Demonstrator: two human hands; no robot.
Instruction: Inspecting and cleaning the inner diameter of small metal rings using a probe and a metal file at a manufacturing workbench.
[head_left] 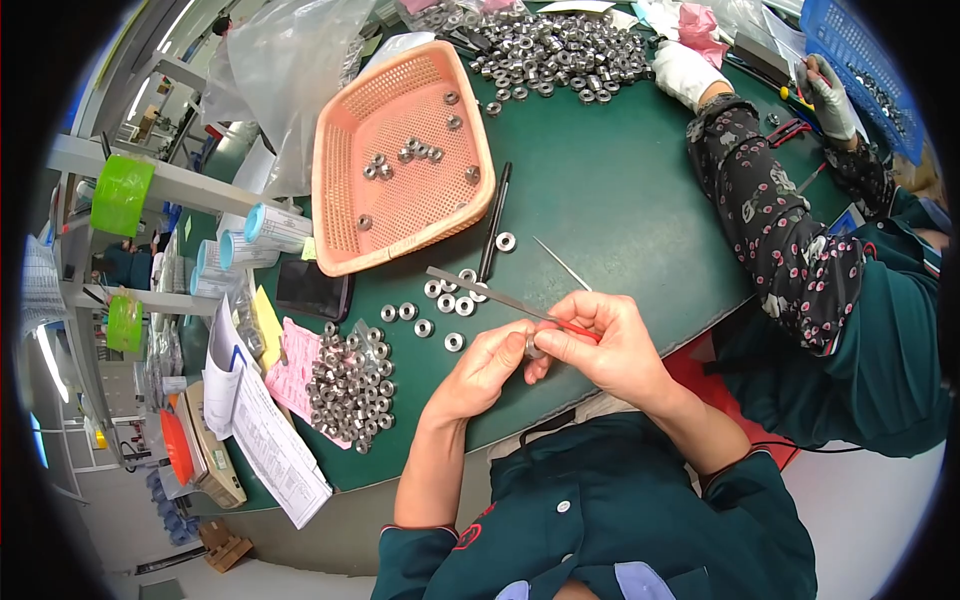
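My left hand (478, 378) and my right hand (612, 348) meet above the near edge of the green table. Between their fingertips is a small metal ring (533, 347), pinched by the left thumb and fingers and touched by the right thumb. My right hand also grips a thin flat file (478, 288) by its red handle; the blade points away to the left, over the table. Several loose metal rings (454, 342) lie just beyond my left hand. A thin pointed metal rod (562, 263) rests beyond my right hand.
An orange plastic basket (325, 165) holds a few rings. Beside it lie a black pen (495, 222) and a phone-like black device (314, 290). Rings pile up at the left (350, 388) and far back (565, 50). At the right, a co-worker's gloved hand (688, 75) reaches toward the far pile.
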